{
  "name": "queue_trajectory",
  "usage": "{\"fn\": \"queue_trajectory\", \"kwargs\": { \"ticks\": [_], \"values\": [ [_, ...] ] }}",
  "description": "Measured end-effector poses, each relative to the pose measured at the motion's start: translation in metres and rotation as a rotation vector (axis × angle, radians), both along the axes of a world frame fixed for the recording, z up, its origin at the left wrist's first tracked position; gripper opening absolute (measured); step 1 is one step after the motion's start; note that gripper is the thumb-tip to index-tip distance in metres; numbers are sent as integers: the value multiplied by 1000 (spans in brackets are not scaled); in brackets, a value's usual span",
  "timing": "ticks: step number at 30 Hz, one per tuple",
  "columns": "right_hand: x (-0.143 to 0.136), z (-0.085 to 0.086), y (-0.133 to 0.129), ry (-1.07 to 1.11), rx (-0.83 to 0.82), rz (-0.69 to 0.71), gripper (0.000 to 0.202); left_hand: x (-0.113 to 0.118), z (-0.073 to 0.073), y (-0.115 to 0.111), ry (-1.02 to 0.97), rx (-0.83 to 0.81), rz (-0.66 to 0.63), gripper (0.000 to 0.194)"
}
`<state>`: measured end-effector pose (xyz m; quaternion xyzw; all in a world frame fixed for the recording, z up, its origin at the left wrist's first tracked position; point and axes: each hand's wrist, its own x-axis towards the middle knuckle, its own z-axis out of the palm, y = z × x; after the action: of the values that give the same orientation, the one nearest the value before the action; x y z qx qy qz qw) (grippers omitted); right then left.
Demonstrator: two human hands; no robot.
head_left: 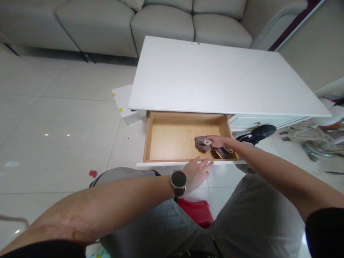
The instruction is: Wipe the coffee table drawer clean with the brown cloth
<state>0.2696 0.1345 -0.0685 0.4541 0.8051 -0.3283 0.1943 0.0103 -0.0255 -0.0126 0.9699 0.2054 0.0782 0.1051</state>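
A wooden drawer [172, 139] is pulled out of a white low table [225, 79]. Inside it, at the right end, my right hand [217, 141] is closed around a bunched brown cloth [202, 144] with pale edges. Part of the cloth hangs below the fingers toward the drawer's front right corner. My left hand [196, 173], with a watch [178, 179] on its wrist, rests by the outer front edge of the drawer. Its fingers are spread, and nothing shows in them.
A grey sofa [161, 22] stands behind the table. Below the drawer, a red plastic object [197, 211] sits between my legs. A white board [125, 104] leans at the table's left side. Coiled hoses or cords [309, 136] lie on the floor at right.
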Motion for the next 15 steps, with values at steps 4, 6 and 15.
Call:
{"fn": "queue_trajectory", "kwargs": {
  "ticks": [4, 6, 15],
  "values": [
    [-6, 30, -3, 48, -131, -61, 30, 5, -18, -8, -65, -49, 15, 33],
    [-9, 44, -9, -14, -278, -16, 26, 8, -30, -10, -72, -149, 81, 34],
    [-79, 49, -25, 79, -342, 177, 29, 11, -28, -12, -67, -253, 129, 29]
  ]
}}
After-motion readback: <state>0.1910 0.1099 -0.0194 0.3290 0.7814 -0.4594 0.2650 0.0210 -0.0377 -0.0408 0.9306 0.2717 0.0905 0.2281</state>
